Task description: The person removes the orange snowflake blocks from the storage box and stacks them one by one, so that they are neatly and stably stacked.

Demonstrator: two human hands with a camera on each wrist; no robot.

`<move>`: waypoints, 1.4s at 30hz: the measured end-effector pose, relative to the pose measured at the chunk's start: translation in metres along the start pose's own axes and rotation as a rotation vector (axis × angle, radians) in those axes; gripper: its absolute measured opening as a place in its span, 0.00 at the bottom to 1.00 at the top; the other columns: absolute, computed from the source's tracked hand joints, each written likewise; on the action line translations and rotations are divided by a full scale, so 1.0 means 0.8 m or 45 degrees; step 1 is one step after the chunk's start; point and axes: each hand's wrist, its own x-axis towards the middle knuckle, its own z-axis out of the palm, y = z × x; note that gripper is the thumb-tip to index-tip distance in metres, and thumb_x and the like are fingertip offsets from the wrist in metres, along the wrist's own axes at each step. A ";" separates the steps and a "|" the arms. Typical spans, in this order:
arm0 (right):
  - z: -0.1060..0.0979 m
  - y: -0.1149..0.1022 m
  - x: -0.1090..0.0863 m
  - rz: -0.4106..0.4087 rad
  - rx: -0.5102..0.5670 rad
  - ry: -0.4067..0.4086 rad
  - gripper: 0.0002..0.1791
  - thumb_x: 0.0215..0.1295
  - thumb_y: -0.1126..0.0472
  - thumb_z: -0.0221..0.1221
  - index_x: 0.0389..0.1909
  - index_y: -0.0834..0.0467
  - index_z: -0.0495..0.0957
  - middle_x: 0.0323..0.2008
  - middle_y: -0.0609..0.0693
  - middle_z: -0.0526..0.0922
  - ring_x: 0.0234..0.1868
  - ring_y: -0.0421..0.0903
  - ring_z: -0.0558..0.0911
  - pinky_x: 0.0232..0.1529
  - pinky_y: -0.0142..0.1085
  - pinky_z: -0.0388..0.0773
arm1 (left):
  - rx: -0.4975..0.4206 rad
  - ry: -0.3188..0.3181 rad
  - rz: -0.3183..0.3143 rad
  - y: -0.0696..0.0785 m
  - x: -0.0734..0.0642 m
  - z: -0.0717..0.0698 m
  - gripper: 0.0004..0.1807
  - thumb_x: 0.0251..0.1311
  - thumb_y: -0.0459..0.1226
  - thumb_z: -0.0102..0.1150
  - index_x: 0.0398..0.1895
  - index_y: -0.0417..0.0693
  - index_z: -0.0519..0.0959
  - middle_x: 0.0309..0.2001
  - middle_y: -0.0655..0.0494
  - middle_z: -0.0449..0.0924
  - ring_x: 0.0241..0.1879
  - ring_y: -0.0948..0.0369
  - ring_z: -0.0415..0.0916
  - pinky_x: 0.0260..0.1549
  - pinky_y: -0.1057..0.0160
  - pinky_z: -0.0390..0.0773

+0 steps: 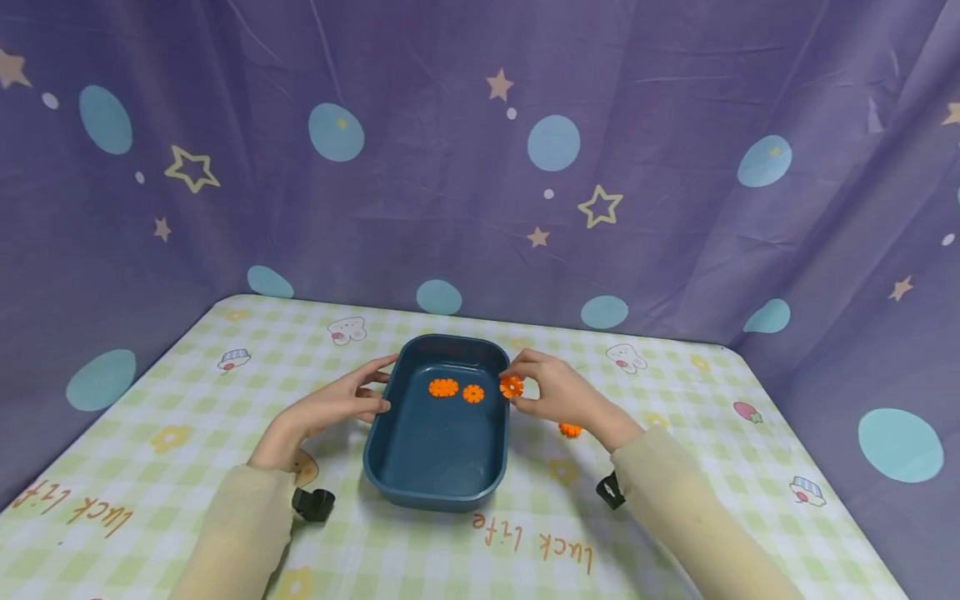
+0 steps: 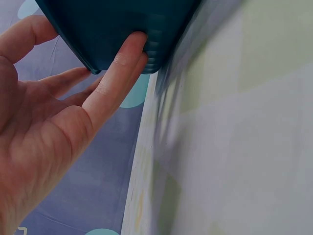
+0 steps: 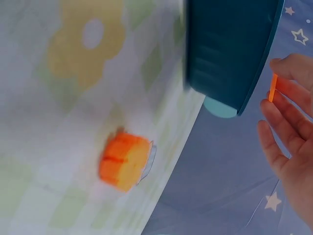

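A dark teal tray [image 1: 438, 454] stands on the table, with several orange notched, flower-shaped discs [image 1: 443, 387] on its floor. At its left side my left hand [image 1: 333, 408] rests fingertips on the rim and outer wall; in the left wrist view the nearest finger [image 2: 115, 73] lies straight against that wall. Over the right rim, my right hand [image 1: 551, 392] pinches an orange notched disc [image 1: 512, 387] between thumb and fingers. The right wrist view shows this disc [image 3: 273, 88] edge-on. Below the right hand, a short stack of orange discs [image 3: 124, 161] lies on the table.
A green checked tablecloth [image 1: 652, 517] with printed pictures and lettering covers the table. A purple curtain [image 1: 450, 225] hangs behind it and around its sides. Black straps [image 1: 313, 504] show at both wrists.
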 end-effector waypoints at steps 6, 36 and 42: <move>-0.003 0.011 -0.014 0.009 -0.026 0.010 0.16 0.52 0.60 0.62 0.43 0.56 0.81 0.39 0.44 0.77 0.37 0.39 0.75 0.41 0.36 0.76 | -0.007 0.000 0.002 0.000 0.000 -0.001 0.42 0.60 0.41 0.54 0.72 0.56 0.42 0.67 0.36 0.45 0.53 0.46 0.69 0.45 0.52 0.76; -0.003 0.055 -0.073 0.167 0.002 -0.073 0.15 0.51 0.62 0.64 0.42 0.58 0.81 0.37 0.44 0.78 0.35 0.40 0.76 0.41 0.41 0.76 | -0.018 0.010 -0.016 -0.002 0.001 0.000 0.41 0.60 0.43 0.55 0.71 0.62 0.43 0.67 0.39 0.46 0.54 0.47 0.69 0.46 0.52 0.75; -0.002 0.058 -0.080 0.160 -0.011 -0.101 0.14 0.51 0.60 0.64 0.41 0.57 0.81 0.38 0.45 0.78 0.35 0.40 0.76 0.41 0.42 0.76 | -0.020 0.006 -0.019 -0.001 0.001 0.000 0.41 0.60 0.43 0.55 0.71 0.62 0.43 0.67 0.39 0.46 0.54 0.47 0.69 0.46 0.52 0.75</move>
